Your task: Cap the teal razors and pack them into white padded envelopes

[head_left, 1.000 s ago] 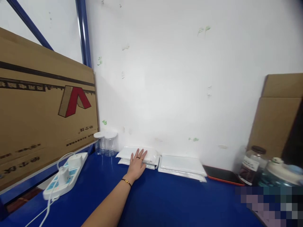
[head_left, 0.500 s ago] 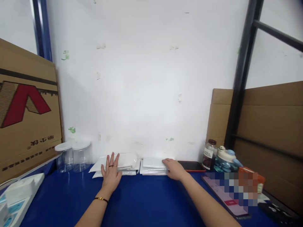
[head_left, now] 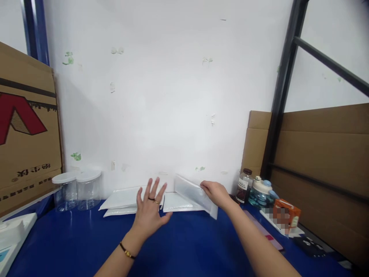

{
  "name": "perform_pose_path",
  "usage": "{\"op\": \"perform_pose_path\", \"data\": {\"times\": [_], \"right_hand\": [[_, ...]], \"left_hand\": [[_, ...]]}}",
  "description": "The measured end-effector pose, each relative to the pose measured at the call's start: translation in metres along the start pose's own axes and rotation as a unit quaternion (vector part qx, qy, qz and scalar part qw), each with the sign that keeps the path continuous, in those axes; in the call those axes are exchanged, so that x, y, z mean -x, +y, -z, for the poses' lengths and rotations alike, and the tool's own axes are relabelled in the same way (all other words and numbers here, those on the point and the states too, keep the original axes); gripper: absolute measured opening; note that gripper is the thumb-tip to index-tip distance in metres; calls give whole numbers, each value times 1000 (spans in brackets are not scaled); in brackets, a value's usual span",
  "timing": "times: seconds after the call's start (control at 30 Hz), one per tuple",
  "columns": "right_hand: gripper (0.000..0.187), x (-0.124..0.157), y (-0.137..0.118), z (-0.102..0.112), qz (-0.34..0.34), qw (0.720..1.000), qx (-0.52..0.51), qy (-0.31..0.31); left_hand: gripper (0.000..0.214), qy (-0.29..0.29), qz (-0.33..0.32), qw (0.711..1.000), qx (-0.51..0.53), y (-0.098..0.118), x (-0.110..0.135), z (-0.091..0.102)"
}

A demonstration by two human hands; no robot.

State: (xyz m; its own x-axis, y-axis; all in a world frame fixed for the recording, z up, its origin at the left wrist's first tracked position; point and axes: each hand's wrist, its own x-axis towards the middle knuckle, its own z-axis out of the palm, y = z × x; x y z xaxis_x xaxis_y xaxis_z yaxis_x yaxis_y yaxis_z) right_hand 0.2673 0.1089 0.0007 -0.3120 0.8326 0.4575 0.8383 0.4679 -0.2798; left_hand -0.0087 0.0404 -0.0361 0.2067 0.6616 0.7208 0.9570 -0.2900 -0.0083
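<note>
Now, well left of the low white pile, two lidded clear jars are standing; right of it, a brown-capped jar is holding something dark. Over the pile, the right hand is clamping its fingers on a white packet, whose long axis is slanting down rightward. The thumb is hiding. Left of the pile, the left hand is spreading its fingers, partly covering another stack.

Lidded jars stand left; an orange box right
</note>
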Motion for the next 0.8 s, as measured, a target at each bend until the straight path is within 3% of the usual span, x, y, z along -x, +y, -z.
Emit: {"op": "perform_pose_path", "data": {"times": [0.13,0.23,0.33,0.4,0.47,0.6,0.67,0.8], "right_hand": [[27,21,-28,23,71,980,-166,-82],[30,38,-36,16,67,950,-270,-144],[21,54,-31,-7,15,960,-266,-87],[42,64,-24,-24,-9,972,-233,-22],[58,69,-17,-39,-45,976,-211,2],[49,66,-5,-57,-120,960,-250,39],[41,63,0,-62,-173,909,-378,40],[37,59,2,-74,-300,711,-636,17]], "left_hand": [[105,-101,-109,988,30,43,0,8],[102,-176,-134,974,55,59,3,10],[88,-230,-101,966,55,59,7,9],[87,-251,-74,964,36,53,8,7],[90,-253,-56,966,15,48,9,5],[89,-242,-44,969,-6,42,10,3],[89,-244,-45,969,-12,42,9,5],[90,-247,-70,965,-46,45,-6,17]]}}
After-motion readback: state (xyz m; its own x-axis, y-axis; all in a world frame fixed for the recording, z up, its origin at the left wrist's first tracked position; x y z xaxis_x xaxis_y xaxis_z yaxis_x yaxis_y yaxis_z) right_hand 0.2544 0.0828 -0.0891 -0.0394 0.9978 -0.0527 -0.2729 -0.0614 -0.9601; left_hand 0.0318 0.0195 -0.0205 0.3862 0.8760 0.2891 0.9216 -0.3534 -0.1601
